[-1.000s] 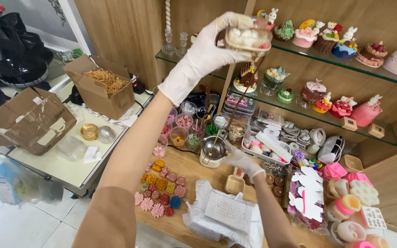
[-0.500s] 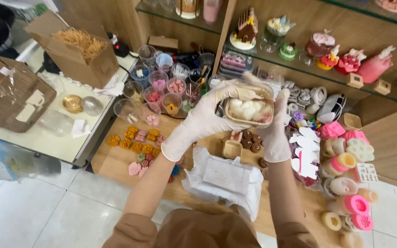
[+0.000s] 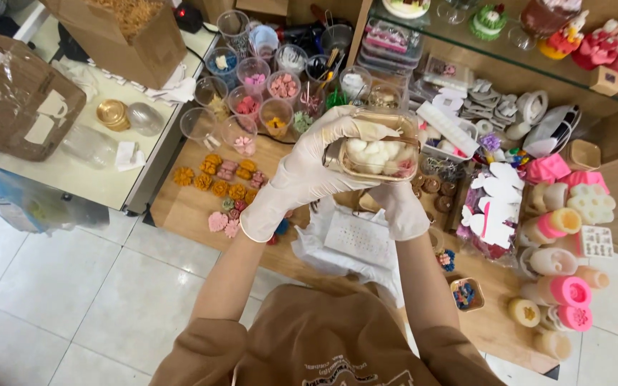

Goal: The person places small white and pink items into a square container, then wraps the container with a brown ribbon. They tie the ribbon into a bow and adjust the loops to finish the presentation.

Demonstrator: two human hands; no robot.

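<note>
Above the low wooden board (image 3: 180, 207), both arms rise from brown sleeves and meet at chest height. Each hand wears a thin, cream-white latex glove, wrinkled at the wrist. Her left hand (image 3: 309, 168) curls around the near end of a clear, rounded-rectangular glass container (image 3: 379, 149), fingers wrapped over its top edge and thumb underneath, closed firmly on it. Her right hand (image 3: 400, 207) sits beneath the container at about six o'clock from it, palm up against the base; its fingers are mostly hidden, so I cannot tell how far they close. Inside the container lie smooth white rounded lumps with a touch of pink, glossy behind the glass.

At nine o'clock from the container, small flower-shaped wax pieces in orange, yellow and pink (image 3: 222, 187) lie in loose rows on the board. At eleven o'clock stands a cluster of clear plastic cups (image 3: 255, 93) holding coloured bits. Below the hands, at six o'clock, a crumpled white paper sheet (image 3: 352, 243) rests on the board. At three o'clock stand white flat cut-out shapes (image 3: 495, 204), and at four o'clock squat cylinders in pink and cream silicone (image 3: 563, 293). Far off at ten o'clock, an open brown cardboard box (image 3: 126, 36) filled with straw-like shreds sits on a pale table (image 3: 73, 179), beside a shiny gold round lid (image 3: 112, 113).
</note>
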